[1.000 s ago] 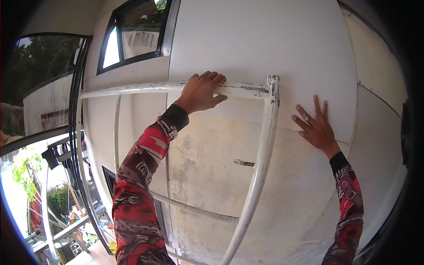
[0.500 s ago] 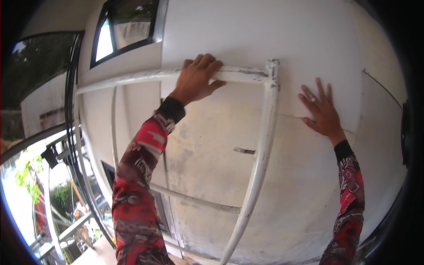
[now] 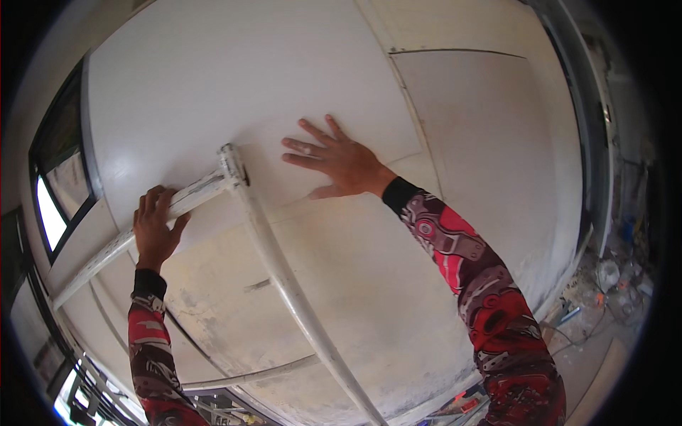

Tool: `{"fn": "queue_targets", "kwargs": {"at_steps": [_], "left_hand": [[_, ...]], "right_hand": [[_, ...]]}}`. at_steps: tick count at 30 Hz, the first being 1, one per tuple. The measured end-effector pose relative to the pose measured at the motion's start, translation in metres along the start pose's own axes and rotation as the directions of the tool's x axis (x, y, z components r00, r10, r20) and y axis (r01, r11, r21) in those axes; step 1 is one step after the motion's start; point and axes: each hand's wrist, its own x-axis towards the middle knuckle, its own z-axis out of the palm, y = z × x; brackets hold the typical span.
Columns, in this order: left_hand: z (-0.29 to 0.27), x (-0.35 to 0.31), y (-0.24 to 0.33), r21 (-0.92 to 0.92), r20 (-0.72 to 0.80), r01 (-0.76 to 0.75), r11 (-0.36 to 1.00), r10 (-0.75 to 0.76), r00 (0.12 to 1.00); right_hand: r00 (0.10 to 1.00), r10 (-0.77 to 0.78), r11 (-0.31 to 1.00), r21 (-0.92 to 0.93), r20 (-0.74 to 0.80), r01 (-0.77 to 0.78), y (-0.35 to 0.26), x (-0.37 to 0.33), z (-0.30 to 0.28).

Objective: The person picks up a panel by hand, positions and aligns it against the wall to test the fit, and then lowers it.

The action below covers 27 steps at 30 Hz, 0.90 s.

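My left hand is curled over the top bar of a white-painted tubular metal frame, with the fingers over the tube and the thumb on the near side. Chipped paint shows dark spots around the frame's upper corner. To the right of that corner, my right hand lies flat with spread fingers on a smooth white panel, close to its lower edge. It holds nothing. Beneath the panel is a stained, yellowish wall surface, partly behind the frame.
A dark-framed window stands partly open at the left. Another panel with a dark gap along its top covers the wall at the right. Loose debris and cables lie on the floor at the far right. A lower crossbar spans the frame.
The view has swung to the right, so the frame and both hands appear farther left. My left hand stays on the top bar and my right hand stays spread on the panel.
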Motion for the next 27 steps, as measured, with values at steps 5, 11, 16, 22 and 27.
{"fn": "queue_targets", "kwargs": {"at_steps": [5, 11, 16, 22, 27], "left_hand": [[0.019, 0.005, 0.006, -0.005, -0.016, -0.001, 1.0, 0.001, 1.0], [0.024, -0.004, -0.009, 0.087, -0.06, 0.043, 0.995, -0.038, 0.997], [0.035, -0.007, -0.012, 0.13, -0.069, 0.067, 0.989, -0.059, 0.996], [0.038, -0.008, -0.016, 0.158, -0.062, 0.077, 0.984, -0.068, 0.996], [0.044, -0.01, -0.016, 0.218, -0.127, 0.074, 0.973, -0.047, 0.991]], "right_hand": [[0.998, 0.023, 0.998, 0.063, -0.055, -0.02, 0.006, -0.013, 0.012], [0.994, 0.104, 0.992, 0.067, 0.017, -0.105, -0.006, 0.004, 0.002], [0.966, 0.228, 0.973, 0.003, 0.118, -0.23, -0.019, 0.0, -0.006], [0.971, 0.218, 0.976, -0.013, 0.102, -0.217, -0.016, -0.003, -0.012], [0.967, 0.231, 0.973, 0.006, 0.105, -0.233, -0.017, -0.003, -0.009]]}}
